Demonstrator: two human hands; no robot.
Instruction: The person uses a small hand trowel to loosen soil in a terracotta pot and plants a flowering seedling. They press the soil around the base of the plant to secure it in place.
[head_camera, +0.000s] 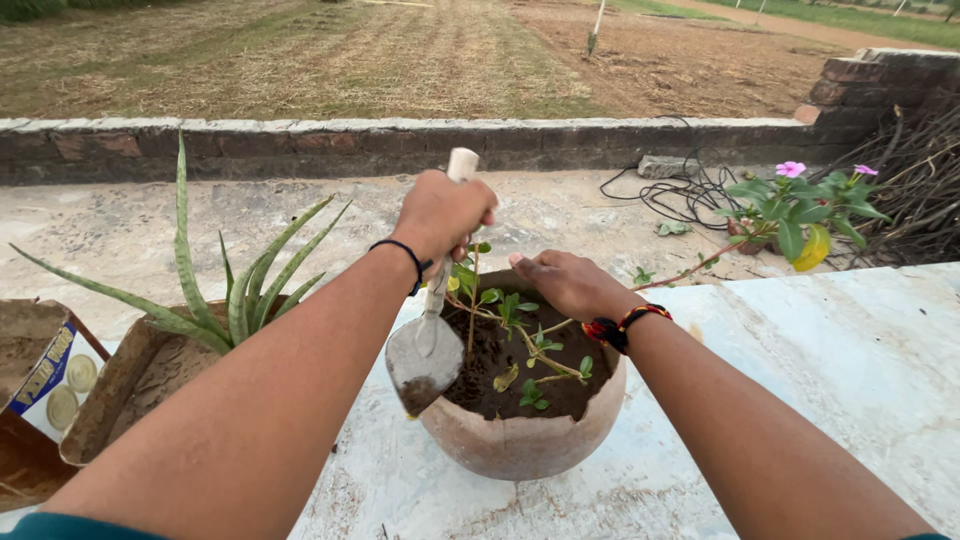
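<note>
My left hand (443, 215) grips the pale handle of a metal trowel (424, 355), blade down at the left rim of a round clay pot (520, 450). The blade carries some dark soil. The pot holds dark soil and a small green plant (520, 335) with thin stems. My right hand (565, 282) rests on the pot's far rim, fingers flat beside the plant, holding nothing. A black band circles my left wrist, a red and black one my right.
The pot stands on a white stone slab (850, 370). An aloe plant (235, 295) in a broken clay pot and a cardboard box (40, 375) sit at the left. A pink-flowered plant (795, 210), black cables (690, 190) and a low brick wall (400, 145) lie beyond.
</note>
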